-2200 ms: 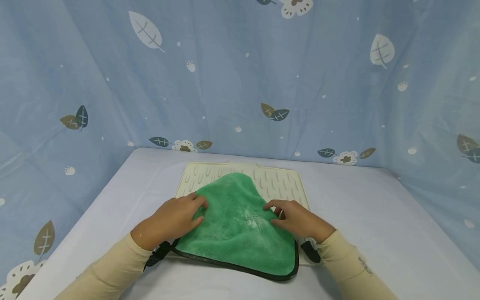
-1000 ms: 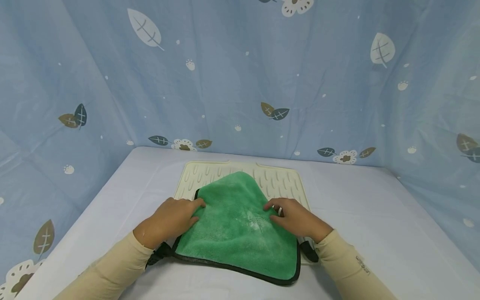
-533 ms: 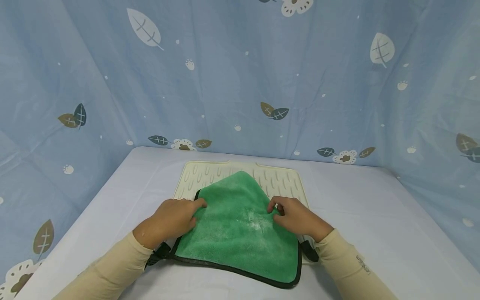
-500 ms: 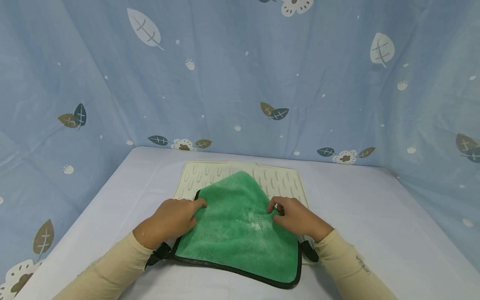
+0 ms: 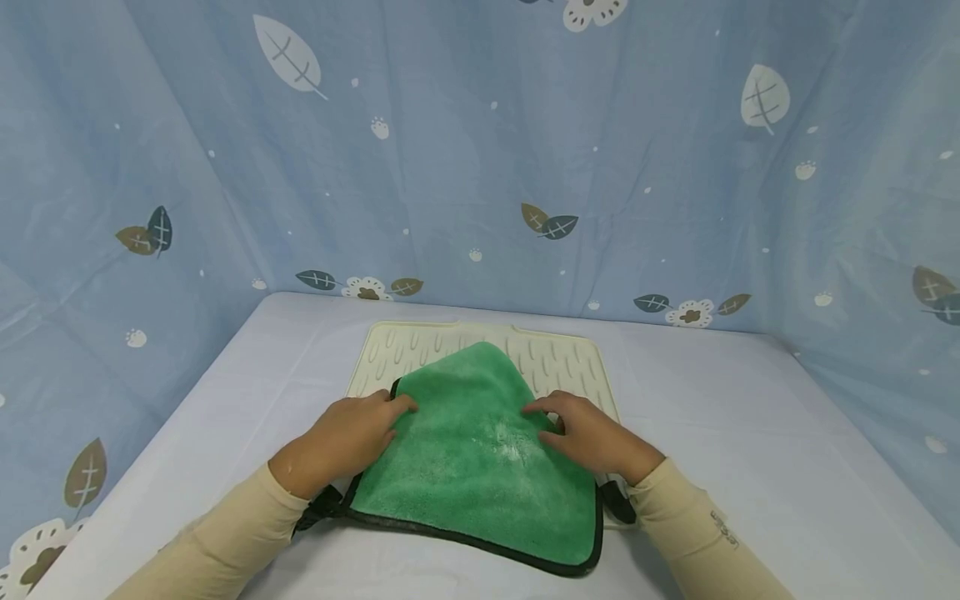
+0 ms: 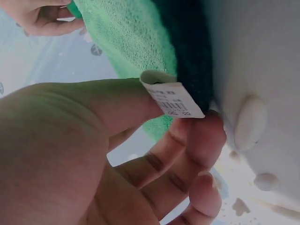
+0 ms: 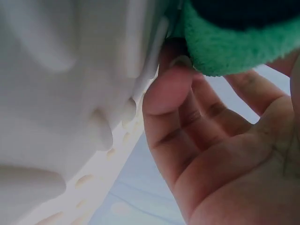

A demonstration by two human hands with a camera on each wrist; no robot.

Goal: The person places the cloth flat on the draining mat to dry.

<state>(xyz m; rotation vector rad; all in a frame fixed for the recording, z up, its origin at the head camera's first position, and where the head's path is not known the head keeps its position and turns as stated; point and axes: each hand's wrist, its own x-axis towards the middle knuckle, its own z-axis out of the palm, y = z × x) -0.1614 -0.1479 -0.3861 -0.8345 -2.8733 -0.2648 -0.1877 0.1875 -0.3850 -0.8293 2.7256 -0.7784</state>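
A green plush towel with a dark border lies over a cream ribbed drying mat, its far corner pointing away from me. My left hand pinches the towel's left side. Close up in the left wrist view, a white printed label sticks out from the dark border between thumb and fingers. At the right side, my right hand holds the towel's edge; in the right wrist view, fingers curl beneath the green fold. A pale powdery patch marks the towel's middle.
A white-covered table extends on both sides of the mat. Blue patterned curtain closes off the back and sides. Black wrist straps sit under the wrists, beside the towel.
The towel's front edge has slid slightly toward me and its left dark border shows more. My left hand shifted a little left; my right fingers curled in, then reached out over the towel again.
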